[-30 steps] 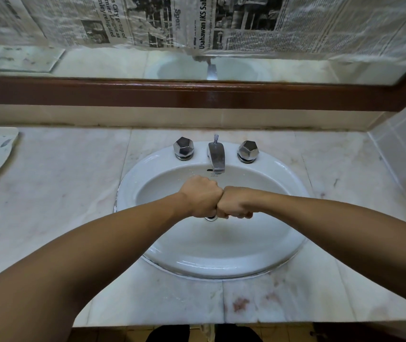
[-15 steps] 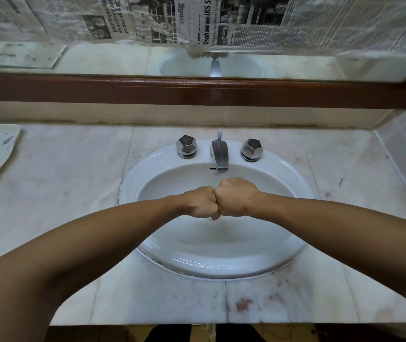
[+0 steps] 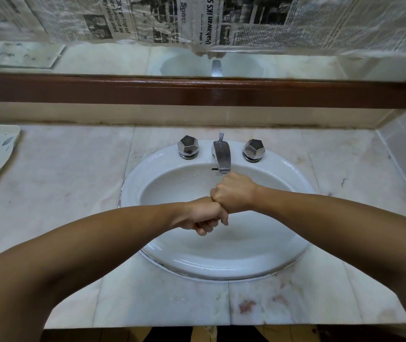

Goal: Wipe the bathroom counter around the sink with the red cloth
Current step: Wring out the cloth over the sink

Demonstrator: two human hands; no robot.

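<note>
Red cloth not visible; axis can't be told. L hand (image 3: pixel 203 215) and R hand (image 3: pixel 234 193), both fisted, nothing seen held, knuckles touching, frame centre over sink (image 3: pixel 293 253). 2 knobs, 1 spout (image 3: pixel 221 154). Counter (image 3: pixel 68 174) surrounds the sink.

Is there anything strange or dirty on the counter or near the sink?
Yes. Reddish stains mark the counter in front of the sink, and newspaper covers the mirror above. No red cloth is visible; both fists meet over the basin.
</note>
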